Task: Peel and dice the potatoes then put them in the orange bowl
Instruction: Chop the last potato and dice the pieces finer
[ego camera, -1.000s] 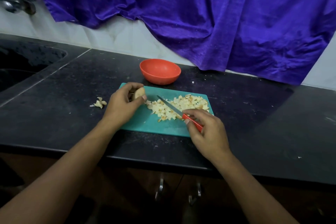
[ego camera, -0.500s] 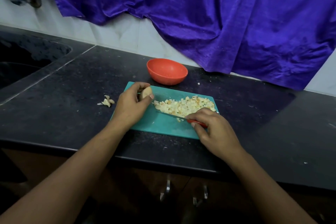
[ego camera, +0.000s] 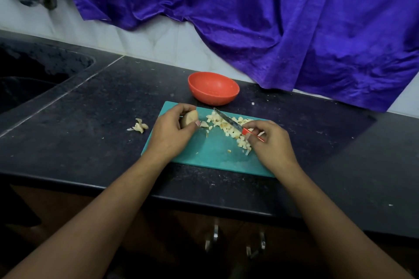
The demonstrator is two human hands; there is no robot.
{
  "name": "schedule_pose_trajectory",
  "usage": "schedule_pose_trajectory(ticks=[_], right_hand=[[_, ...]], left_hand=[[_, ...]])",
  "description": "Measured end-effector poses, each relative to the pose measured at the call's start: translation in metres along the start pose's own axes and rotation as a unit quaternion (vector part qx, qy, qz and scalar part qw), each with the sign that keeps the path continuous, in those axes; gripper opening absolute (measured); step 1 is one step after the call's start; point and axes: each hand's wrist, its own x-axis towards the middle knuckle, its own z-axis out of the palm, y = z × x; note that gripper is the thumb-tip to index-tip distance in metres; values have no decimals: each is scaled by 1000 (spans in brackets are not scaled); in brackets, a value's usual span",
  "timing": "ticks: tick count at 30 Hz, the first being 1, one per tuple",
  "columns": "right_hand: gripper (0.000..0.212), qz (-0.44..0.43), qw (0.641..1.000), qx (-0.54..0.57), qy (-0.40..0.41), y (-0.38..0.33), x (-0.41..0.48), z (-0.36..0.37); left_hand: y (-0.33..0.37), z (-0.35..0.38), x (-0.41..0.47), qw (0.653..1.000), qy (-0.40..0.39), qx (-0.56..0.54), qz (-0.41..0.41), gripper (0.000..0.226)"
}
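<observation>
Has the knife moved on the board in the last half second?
Yes: the knife tip swung toward the teal cutting board's far edge, nearer the orange bowl.

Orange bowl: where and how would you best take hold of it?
Probably pinch the near rim of the orange bowl from above, thumb inside: it stands upright and open behind the cutting board, and its round, sloping wall offers little purchase.
</observation>
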Motion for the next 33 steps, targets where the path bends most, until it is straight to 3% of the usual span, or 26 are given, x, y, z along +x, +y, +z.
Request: schedule_pose_trajectory(ticks=[9,14,16,21,29,33], right_hand=[[26,-97,984,-141,-53,-22,-28,19],[26,-62,981,-184,-18,-17,-14,21],[26,-44,986,-161,-14,-11,-10,18],[30,-16,1000,21,-14,6,-16,-4],[28,-87,989,-38,-115,25,-43,-36],[28,-92,988,-35,-123,29,-45,-38]], left_hand=[[1,0,-1,1000,-1,11,5,32],[1,0,-1,1000,1,11,7,32],[1,1,-1,1000,0,13,7,33],[2,1,-1,1000,-6,17,6,34],[1,1,-2,999,-13,32,7,37],[1,1,-2,999,-13,34,8,37]])
